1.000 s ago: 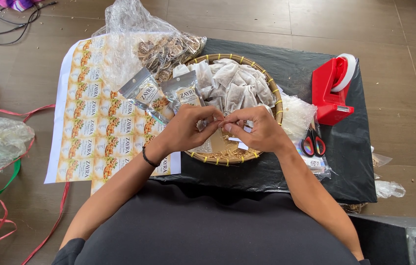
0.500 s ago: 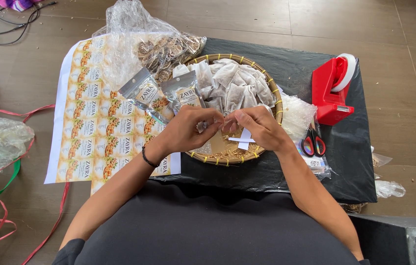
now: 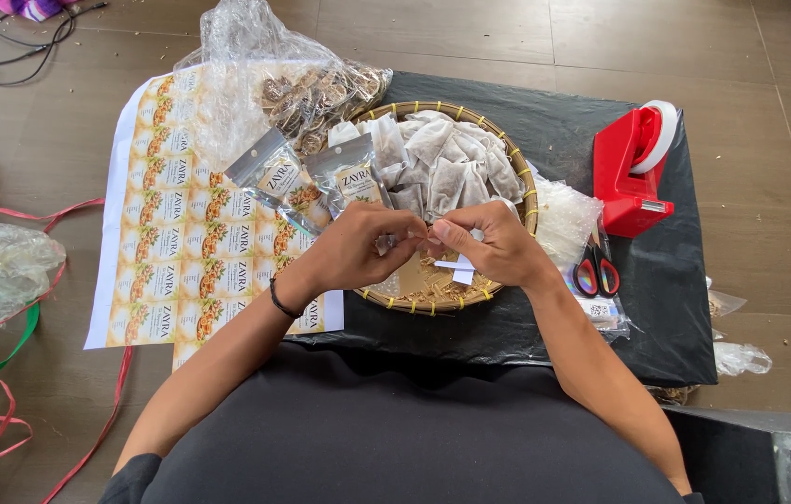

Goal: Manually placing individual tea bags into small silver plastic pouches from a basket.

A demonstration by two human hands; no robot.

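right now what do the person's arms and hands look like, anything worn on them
Both forearms are bare, with no gloves on either hand. The left hand has a thin black band around its wrist. The right hand and its wrist carry nothing that shows. Dark sleeve edges appear only near the upper arms at the bottom of the view. No rings can be made out.

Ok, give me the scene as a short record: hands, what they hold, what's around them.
left hand: over the basket's near edge, fingers pinched on a small item, too hidden to name
right hand: fingertips meet the left hand's; white paper tag hangs just below
woven basket: holds pale filter sachets
left of basket: printed label sheet, two small clear pouches
right of basket: red tape dispenser, scissors
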